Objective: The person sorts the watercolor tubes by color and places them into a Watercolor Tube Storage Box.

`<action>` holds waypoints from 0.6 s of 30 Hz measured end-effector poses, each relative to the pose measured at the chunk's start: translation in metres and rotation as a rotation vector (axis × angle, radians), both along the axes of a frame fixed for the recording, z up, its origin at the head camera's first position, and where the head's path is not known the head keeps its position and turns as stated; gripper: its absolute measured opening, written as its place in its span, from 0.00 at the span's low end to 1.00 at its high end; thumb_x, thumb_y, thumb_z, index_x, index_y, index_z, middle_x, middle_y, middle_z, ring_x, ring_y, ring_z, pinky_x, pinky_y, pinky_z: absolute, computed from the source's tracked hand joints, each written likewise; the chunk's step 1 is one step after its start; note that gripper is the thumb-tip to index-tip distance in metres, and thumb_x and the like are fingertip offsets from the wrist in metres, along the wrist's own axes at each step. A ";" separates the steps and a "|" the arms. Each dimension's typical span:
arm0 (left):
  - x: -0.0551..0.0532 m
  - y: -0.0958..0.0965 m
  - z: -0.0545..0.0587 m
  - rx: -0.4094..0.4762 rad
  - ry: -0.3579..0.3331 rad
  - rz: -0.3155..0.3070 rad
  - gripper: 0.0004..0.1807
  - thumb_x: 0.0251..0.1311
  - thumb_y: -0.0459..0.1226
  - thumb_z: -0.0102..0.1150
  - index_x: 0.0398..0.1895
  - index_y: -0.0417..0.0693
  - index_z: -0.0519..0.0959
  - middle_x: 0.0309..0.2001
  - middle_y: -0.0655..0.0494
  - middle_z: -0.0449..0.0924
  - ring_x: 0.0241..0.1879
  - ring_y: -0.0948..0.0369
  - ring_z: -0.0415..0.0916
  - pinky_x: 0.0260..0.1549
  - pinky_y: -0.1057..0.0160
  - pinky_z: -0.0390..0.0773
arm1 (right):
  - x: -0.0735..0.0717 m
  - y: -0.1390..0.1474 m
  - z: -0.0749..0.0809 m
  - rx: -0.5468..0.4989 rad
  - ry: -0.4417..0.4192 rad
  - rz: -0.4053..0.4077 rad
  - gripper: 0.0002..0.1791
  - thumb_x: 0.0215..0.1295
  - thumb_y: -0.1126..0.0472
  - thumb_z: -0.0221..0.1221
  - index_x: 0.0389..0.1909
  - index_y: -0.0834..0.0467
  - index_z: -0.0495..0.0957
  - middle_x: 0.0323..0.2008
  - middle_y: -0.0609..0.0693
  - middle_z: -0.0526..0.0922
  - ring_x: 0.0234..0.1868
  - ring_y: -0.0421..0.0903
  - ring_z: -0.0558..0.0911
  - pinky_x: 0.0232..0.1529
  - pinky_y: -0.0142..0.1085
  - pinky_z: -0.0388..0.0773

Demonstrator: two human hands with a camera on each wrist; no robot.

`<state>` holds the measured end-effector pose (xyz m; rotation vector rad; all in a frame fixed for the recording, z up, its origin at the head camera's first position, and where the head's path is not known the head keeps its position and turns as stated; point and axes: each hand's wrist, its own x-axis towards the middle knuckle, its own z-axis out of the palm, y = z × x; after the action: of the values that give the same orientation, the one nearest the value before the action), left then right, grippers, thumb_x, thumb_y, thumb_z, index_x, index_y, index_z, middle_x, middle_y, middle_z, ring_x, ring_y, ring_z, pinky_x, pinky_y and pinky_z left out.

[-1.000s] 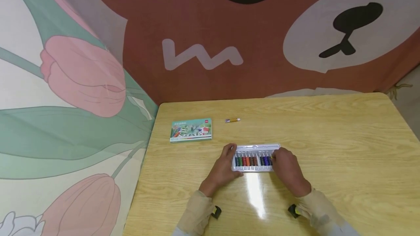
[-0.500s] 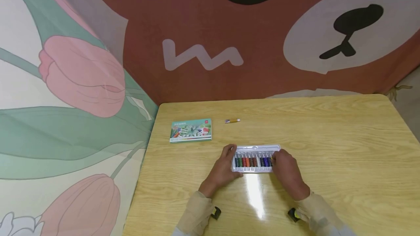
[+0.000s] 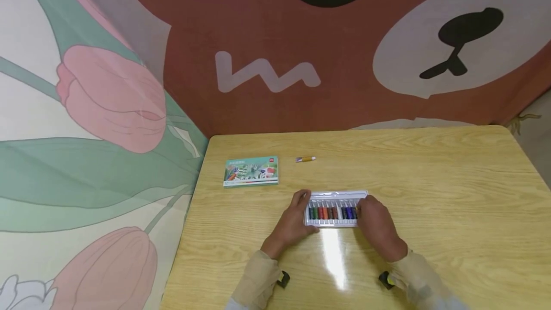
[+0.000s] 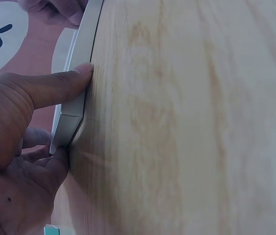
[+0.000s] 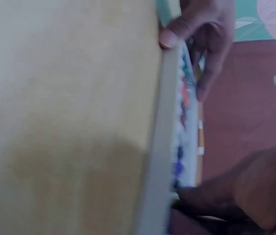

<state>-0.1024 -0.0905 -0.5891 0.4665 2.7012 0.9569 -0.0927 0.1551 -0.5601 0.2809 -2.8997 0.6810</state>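
Note:
A white plastic tray (image 3: pixel 337 195) holds a row of small paint tubes (image 3: pixel 324 212) in green, red, orange, brown, white and blue. My left hand (image 3: pixel 291 220) grips its left end. In the left wrist view the thumb (image 4: pixel 64 85) presses the tray's near side wall (image 4: pixel 77 110), with the fingers around the far corner. At the right end, my right hand (image 3: pixel 378 224) has curled fingers down among the last tubes, pinching a tube mostly hidden by the hand. The right wrist view shows those fingertips (image 5: pixel 192 196) just inside the tray's edge, beside a blue tube (image 5: pixel 178 169).
A green illustrated paint box (image 3: pixel 251 171) lies at the back left of the wooden table (image 3: pixel 439 181). One loose ochre tube (image 3: pixel 305 159) with a white cap lies to its right. Printed cloth (image 3: pixel 344 75) hangs behind the table and along its left side.

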 end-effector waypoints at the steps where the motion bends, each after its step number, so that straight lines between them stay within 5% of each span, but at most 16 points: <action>1: 0.000 0.000 0.000 0.002 0.000 0.001 0.62 0.50 0.42 0.80 0.83 0.47 0.50 0.81 0.55 0.50 0.65 0.51 0.75 0.64 0.57 0.77 | -0.002 0.000 0.003 0.007 -0.003 0.010 0.12 0.55 0.75 0.62 0.17 0.63 0.73 0.20 0.54 0.72 0.21 0.48 0.72 0.21 0.45 0.73; 9: 0.000 -0.001 -0.001 -0.002 -0.001 0.016 0.62 0.49 0.41 0.80 0.83 0.48 0.50 0.81 0.57 0.51 0.64 0.52 0.75 0.64 0.58 0.77 | -0.054 -0.022 0.035 0.088 -0.076 0.109 0.20 0.64 0.65 0.64 0.14 0.57 0.70 0.17 0.50 0.71 0.19 0.44 0.69 0.18 0.38 0.68; 15: -0.001 -0.001 0.000 -0.009 0.002 0.006 0.61 0.50 0.42 0.80 0.83 0.47 0.51 0.80 0.57 0.51 0.63 0.55 0.76 0.63 0.60 0.77 | -0.114 -0.059 0.044 0.144 -0.004 0.232 0.05 0.65 0.67 0.66 0.31 0.65 0.81 0.30 0.57 0.80 0.31 0.52 0.81 0.29 0.46 0.83; 18: -0.001 -0.001 0.000 -0.006 0.007 -0.002 0.61 0.50 0.42 0.80 0.83 0.46 0.51 0.80 0.56 0.51 0.63 0.54 0.76 0.62 0.60 0.77 | -0.140 -0.077 0.040 0.206 0.004 0.305 0.06 0.67 0.68 0.64 0.41 0.66 0.83 0.39 0.60 0.84 0.41 0.56 0.84 0.37 0.46 0.86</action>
<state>-0.1033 -0.0914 -0.5889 0.4719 2.7084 0.9477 -0.2327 0.0786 -0.5203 0.7598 -2.9540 0.4170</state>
